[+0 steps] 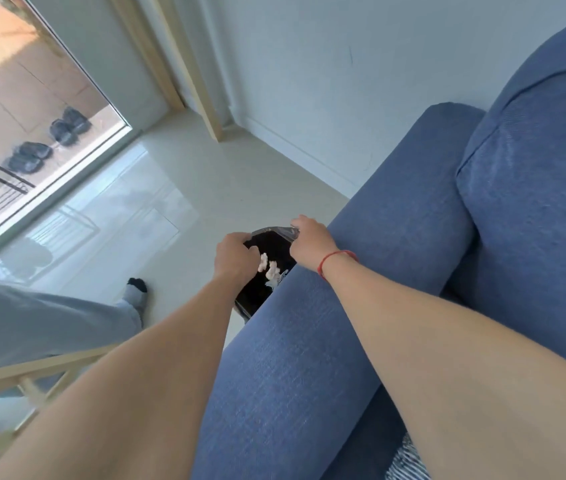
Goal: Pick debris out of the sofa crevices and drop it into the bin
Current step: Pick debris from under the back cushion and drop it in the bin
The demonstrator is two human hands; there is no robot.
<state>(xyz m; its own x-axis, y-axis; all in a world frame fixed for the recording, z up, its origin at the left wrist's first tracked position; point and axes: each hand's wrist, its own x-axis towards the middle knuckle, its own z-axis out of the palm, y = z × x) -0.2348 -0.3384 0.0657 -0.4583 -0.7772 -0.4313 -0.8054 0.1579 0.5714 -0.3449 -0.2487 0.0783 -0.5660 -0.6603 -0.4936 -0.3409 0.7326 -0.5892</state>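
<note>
A black bin lined with a black plastic bag stands on the floor against the blue sofa's armrest. Several white scraps of debris lie inside its mouth. My left hand is over the bin's left rim with its fingers curled down; whether it holds anything is hidden. My right hand, a red string on its wrist, pinches the bag's edge at the bin's far right rim. Both forearms reach across the armrest.
The sofa's back cushion rises at right. A pale tiled floor runs to a glass door with shoes outside. My leg and socked foot are at left, above a light wooden frame.
</note>
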